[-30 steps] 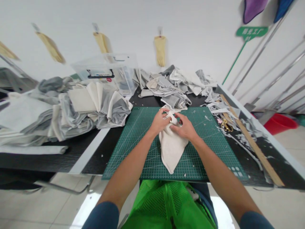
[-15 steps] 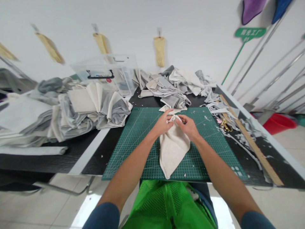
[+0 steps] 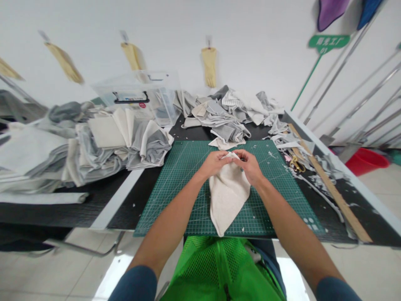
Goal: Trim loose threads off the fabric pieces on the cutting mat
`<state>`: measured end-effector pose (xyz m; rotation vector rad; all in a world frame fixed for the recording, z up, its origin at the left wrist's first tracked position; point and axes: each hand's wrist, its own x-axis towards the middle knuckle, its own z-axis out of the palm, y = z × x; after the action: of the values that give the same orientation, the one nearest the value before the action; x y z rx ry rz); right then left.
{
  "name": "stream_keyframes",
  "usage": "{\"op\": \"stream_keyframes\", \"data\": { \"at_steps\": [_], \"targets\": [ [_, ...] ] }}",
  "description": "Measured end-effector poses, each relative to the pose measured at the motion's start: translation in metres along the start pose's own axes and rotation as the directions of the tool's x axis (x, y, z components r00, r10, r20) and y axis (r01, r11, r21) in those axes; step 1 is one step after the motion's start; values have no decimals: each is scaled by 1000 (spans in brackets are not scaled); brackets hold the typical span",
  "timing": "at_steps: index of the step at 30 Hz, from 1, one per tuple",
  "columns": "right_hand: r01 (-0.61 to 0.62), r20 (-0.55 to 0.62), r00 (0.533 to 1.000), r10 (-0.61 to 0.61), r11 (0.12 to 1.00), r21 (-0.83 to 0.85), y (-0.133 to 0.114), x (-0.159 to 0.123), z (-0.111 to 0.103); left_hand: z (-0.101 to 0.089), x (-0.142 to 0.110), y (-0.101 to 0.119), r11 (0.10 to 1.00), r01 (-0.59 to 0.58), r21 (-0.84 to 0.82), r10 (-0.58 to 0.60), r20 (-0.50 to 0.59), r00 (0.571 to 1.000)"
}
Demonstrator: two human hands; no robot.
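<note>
A cream-coloured piece of cloth (image 3: 228,196) hangs from my two hands over the green cutting mat (image 3: 175,200), its lower end narrowing to a point near the mat's front edge. My left hand (image 3: 215,162) pinches the cloth's top edge from the left. Close beside it, my right hand (image 3: 248,164) grips the same edge, thumb in front and fingers behind. Part of the top edge is covered by my fingers. Just beyond my hands, a pale cloth (image 3: 224,144) from the far pile overlaps the mat's back edge.
Grey and cream cloths lie in a large heap (image 3: 103,142) at left and another pile (image 3: 225,113) behind the mat. A clear plastic bin (image 3: 140,98) stands at the back. On the right are gold-handled scissors (image 3: 297,165), a wooden ruler (image 3: 335,188) and fabric scraps (image 3: 332,167).
The fingers of my left hand, raised and spread before, have closed down onto the cloth's top edge. The bunched top of the cloth now looks flatter and straighter between my hands.
</note>
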<state>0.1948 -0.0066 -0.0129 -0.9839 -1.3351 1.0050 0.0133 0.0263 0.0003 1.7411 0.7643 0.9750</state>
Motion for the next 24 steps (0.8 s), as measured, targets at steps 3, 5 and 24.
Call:
{"op": "stream_keyframes", "data": {
  "at_steps": [3, 5, 24],
  "targets": [
    [-36, 14, 999, 36, 999, 7, 0, 0, -1, 0, 0, -3, 999, -31, 44, 30, 22, 999],
    [-27, 1, 1000, 27, 999, -38, 1, 1, -1, -1, 1, -6, 993, -50, 110, 48, 15, 999],
    [121, -151, 977, -148, 976, -179, 11, 3, 1, 3, 4, -5, 992, 16, 127, 2, -142, 990]
  ]
}}
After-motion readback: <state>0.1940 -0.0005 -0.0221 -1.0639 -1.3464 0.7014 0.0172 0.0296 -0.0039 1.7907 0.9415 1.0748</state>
